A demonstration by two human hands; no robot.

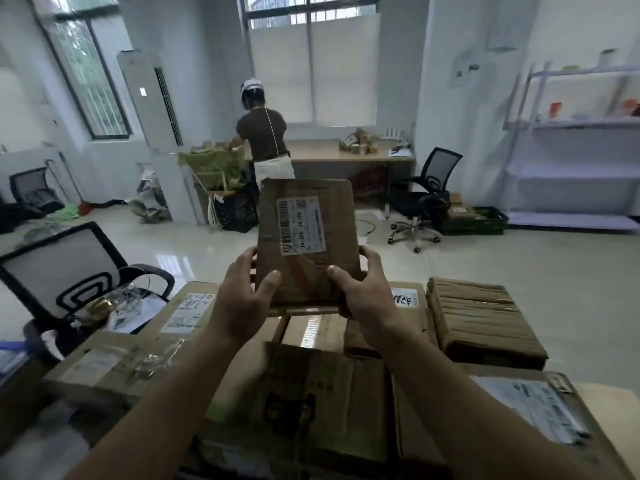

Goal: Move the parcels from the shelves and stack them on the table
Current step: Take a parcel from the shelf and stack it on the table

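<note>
Holding one flat brown parcel [308,244], label up, above the stacked boxes [485,320] on the table [620,410]: left hand [242,303] and right hand [363,299] each grip a lower corner, thumbs on top. White shelves [575,168] at right.

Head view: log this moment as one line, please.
phase: carrying | held: flat parcel, label up | left hand: gripping | right hand: gripping | below: stacked parcels | placed: not yet

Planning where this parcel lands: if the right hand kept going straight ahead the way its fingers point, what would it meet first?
Probably nothing on the table: the right hand, gripping the held parcel, points past the parcels' far edge into open floor, though depth is uncertain.
</note>
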